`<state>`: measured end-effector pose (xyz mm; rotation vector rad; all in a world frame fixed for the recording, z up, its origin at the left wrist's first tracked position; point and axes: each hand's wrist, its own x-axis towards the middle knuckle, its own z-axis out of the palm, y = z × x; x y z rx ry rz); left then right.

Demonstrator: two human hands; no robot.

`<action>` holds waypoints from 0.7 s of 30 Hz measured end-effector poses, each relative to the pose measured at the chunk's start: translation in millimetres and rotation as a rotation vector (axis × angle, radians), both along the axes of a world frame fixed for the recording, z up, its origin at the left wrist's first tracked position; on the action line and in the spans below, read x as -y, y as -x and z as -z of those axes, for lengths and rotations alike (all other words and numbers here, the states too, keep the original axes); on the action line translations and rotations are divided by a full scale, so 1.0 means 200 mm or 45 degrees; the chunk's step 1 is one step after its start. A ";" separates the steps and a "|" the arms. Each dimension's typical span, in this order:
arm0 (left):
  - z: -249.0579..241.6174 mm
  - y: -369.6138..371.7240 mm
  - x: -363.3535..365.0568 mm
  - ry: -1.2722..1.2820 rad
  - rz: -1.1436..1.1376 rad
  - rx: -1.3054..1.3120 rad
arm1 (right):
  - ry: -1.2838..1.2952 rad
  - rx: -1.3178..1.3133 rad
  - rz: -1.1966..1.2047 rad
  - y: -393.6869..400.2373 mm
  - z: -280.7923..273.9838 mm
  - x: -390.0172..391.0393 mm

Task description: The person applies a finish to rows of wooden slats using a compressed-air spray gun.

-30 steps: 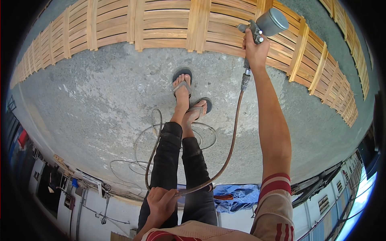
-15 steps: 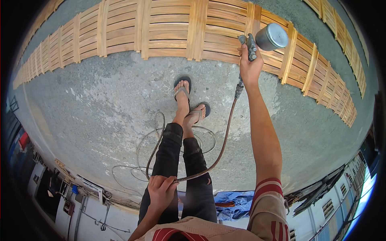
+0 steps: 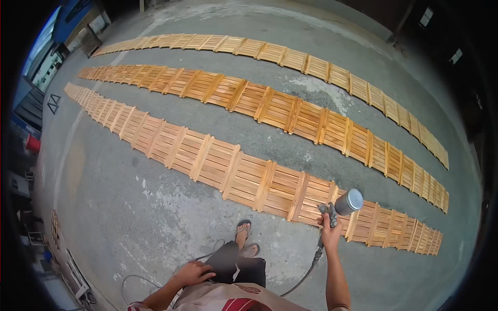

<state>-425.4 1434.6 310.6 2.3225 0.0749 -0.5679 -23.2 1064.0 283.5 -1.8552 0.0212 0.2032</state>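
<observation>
My right hand (image 3: pixel 332 234) is wrapped round the handle of a spray gun (image 3: pixel 332 215), raised over the nearest row of slatted wooden panels (image 3: pixel 249 184). A round metal cup (image 3: pixel 348 202) sits tilted on the gun's right side. From the handle a dark air hose (image 3: pixel 309 273) runs down towards my body, where my shirt hides part of it. My left hand (image 3: pixel 194 273) is low by my thigh, its fingers bent over a section of the hose; the grip itself is partly hidden.
Two more panel rows lie beyond, a darker middle row (image 3: pixel 282 109) and a far row (image 3: pixel 306 65). Hose coils (image 3: pixel 124 282) lie on the concrete floor (image 3: pixel 171 217) left of my feet in sandals (image 3: pixel 244 228). A red container (image 3: pixel 33 143) stands far left.
My view has tilted up and turned, bringing all three panel rows into sight. The spray gun stays in my right hand above the nearest row. My left hand stays low near my thigh.
</observation>
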 end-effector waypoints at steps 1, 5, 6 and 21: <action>0.00 0.03 0.02 0.005 -0.115 -0.074 | 0.012 -0.038 -0.028 0.02 -0.10 -0.01; 0.16 0.12 0.17 -0.127 -0.508 -0.091 | -0.133 0.096 -0.392 0.05 -0.28 -0.27; 0.13 0.12 0.23 -0.134 -0.631 -0.060 | -0.099 0.124 -0.538 0.08 -0.36 -0.36; -0.30 0.63 1.41 -0.045 -1.726 0.090 | -0.303 0.034 -1.801 0.64 -1.02 -0.73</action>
